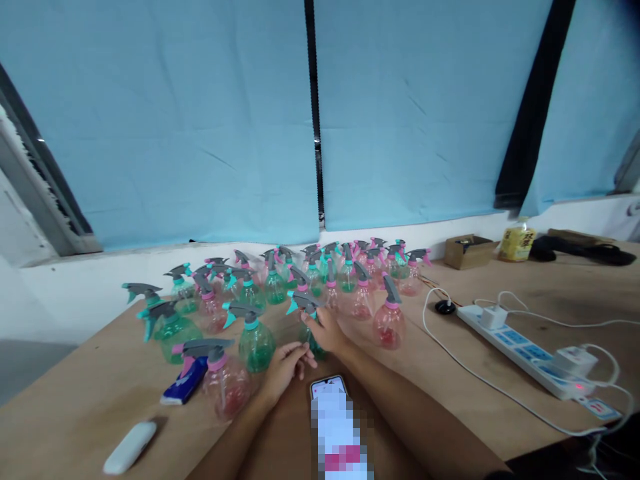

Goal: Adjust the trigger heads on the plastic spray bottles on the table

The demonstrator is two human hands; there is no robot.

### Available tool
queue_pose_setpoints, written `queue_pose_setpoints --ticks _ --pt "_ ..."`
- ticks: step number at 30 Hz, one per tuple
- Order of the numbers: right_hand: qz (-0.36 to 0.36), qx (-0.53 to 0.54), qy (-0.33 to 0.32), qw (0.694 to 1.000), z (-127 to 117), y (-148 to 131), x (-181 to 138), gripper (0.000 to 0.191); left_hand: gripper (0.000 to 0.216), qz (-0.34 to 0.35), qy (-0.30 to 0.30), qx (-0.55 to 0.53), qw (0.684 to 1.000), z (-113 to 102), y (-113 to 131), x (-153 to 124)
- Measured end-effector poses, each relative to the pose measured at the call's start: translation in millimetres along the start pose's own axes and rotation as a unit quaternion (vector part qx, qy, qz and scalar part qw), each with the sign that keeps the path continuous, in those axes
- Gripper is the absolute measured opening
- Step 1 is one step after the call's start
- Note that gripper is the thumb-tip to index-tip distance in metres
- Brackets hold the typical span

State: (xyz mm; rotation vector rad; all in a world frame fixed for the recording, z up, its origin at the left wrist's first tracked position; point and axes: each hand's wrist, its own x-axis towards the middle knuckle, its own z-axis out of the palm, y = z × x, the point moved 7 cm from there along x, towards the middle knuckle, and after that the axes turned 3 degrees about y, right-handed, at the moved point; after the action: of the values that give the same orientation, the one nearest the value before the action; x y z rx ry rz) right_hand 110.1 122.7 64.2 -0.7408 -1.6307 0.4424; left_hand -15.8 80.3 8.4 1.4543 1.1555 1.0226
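Observation:
Several small spray bottles, green and pink with grey trigger heads, stand crowded on a wooden table. My right hand is closed round a green spray bottle near the table's middle, gripping it just under the grey head. Resting on the table beside that bottle's base, my left hand has its fingers curled and touching the base. A pink spray bottle stands just left of my left hand. Another green bottle stands behind it.
A phone lies between my forearms. A white power strip with plugs and cables lies to the right. A blue-and-white object and a white oblong object lie at the left front. A cardboard box and a yellow bottle stand at the back right.

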Motion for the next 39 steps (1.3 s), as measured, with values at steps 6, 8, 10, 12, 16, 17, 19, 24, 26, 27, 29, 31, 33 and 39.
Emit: queue_pose_setpoints --ticks 6,8,10,12,16,17,19,24,26,27,29,31,33,39 --pt "-0.013 -0.157 -0.011 0.987 6 5 -9 0.027 0.044 -0.016 0.011 -0.017 1.0 -1 -5 1" --pt "0.004 -0.169 -0.026 0.985 10 8 -11 0.032 0.044 -0.016 0.013 -0.014 1.0 -1 -8 3" --pt "0.004 -0.165 -0.035 0.986 13 6 -11 0.035 0.042 -0.014 0.006 -0.006 1.0 0 -11 4" --pt "-0.018 -0.143 -0.048 0.988 16 -1 -10 0.037 0.04 -0.009 -0.005 0.003 1.0 2 -14 6" --pt "-0.045 -0.063 -0.072 0.994 20 -11 -8 0.042 0.035 -0.004 -0.014 0.009 1.0 4 -14 7" --pt "-0.042 -0.042 -0.076 0.995 21 -10 -8 0.045 0.033 -0.003 -0.01 0.007 1.0 3 -13 7" --pt "-0.035 -0.007 -0.085 0.996 25 -6 -10 0.052 0.029 0.001 0.0 0.001 1.0 2 -11 6" --pt "-0.026 0.01 -0.092 0.995 31 2 -14 0.059 0.036 -0.001 0.018 -0.017 1.0 -1 -11 6" --pt "-0.021 0.005 -0.083 0.996 29 1 -14 0.056 0.042 -0.006 0.022 -0.028 0.999 -2 -11 6" --pt "-0.019 -0.003 -0.071 0.997 27 1 -12 0.053 0.046 -0.009 0.024 -0.034 0.999 -2 -10 6" --pt "-0.014 -0.034 -0.031 0.999 18 -1 -9 0.045 0.055 -0.016 0.03 -0.045 0.998 -3 -9 5" --pt "-0.008 -0.077 0.006 0.997 10 -2 -6 0.042 0.067 -0.022 0.035 -0.055 0.998 -3 -7 4" --pt "-0.002 -0.103 0.016 0.995 7 0 -3 0.044 0.078 -0.024 0.039 -0.063 0.997 -3 -5 3" --pt "0.06 -0.059 -0.031 0.996 22 26 0 0.059 0.092 -0.025 0.052 -0.087 0.995 -6 -6 3"
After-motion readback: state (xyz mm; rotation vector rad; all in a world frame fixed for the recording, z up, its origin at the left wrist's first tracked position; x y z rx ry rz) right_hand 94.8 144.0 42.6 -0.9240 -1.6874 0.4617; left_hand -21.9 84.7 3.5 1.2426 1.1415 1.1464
